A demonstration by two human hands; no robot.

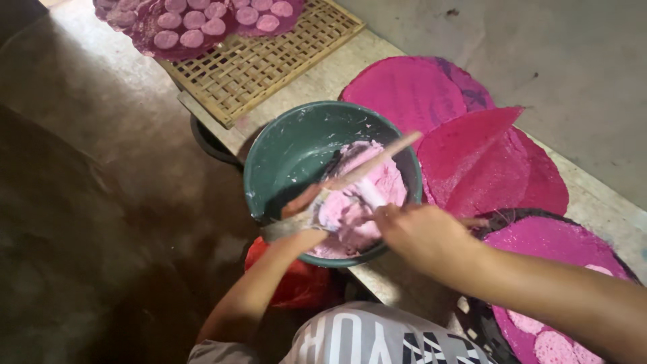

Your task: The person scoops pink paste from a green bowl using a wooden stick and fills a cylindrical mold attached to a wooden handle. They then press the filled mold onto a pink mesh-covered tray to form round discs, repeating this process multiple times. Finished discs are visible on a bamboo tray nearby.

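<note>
One green bowl sits mid-frame, holding one wooden stick. One woven bamboo tray lies at upper centre. Roughly four large pink discs spread along the right; small pink rounds at top are too many to count.

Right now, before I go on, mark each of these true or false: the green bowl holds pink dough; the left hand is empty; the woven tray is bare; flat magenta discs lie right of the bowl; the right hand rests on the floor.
1. The green bowl holds pink dough. True.
2. The left hand is empty. False: it grips a dough-smeared flat tool at the bowl's near rim.
3. The woven tray is bare. False: small pink rounds sit at its far end.
4. Flat magenta discs lie right of the bowl. True.
5. The right hand rests on the floor. False: it is at the bowl's edge, with a wooden stick reaching into the dough.
</note>
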